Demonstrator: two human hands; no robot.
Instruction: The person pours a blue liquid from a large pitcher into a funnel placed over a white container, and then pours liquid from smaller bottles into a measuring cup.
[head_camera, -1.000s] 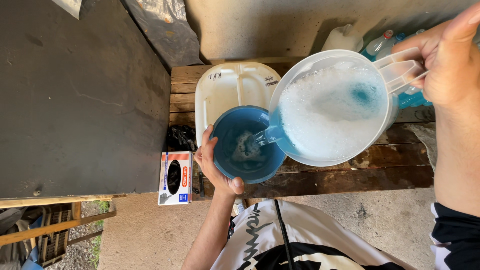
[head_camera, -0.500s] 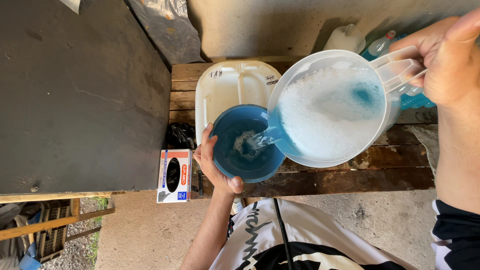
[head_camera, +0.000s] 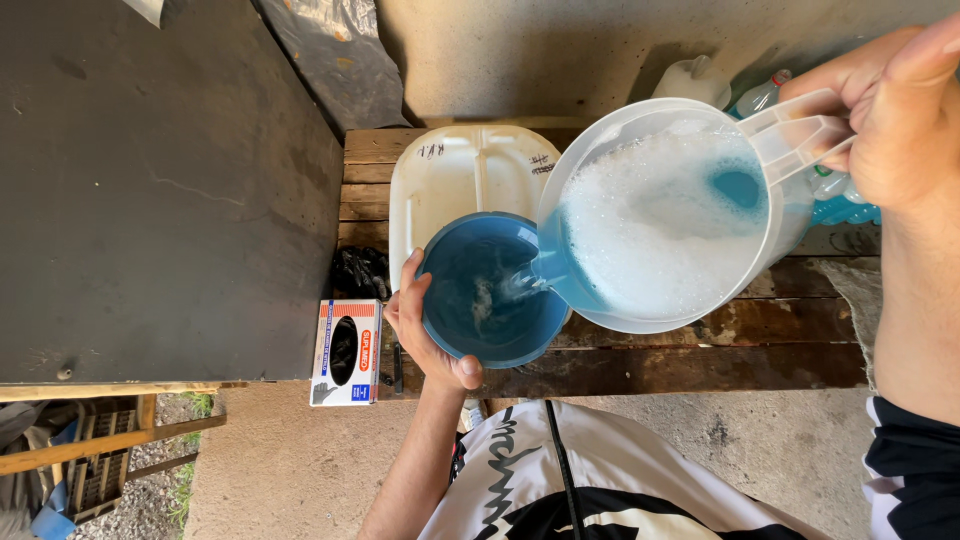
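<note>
Head view: right hand (head_camera: 900, 120) gripping jug (head_camera: 660, 230) handle, pouring into funnel (head_camera: 490, 290).
Left hand (head_camera: 425, 335) clasps rim at 9 o'clock; foam may overflow onto worktop (head_camera: 700, 360).

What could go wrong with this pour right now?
1. The pitcher is tipped steeply in the right hand; foamy blue liquid could surge past the blue funnel.
2. The left hand grips only the funnel's rim, so it may tilt off the white jerrycan.
</note>
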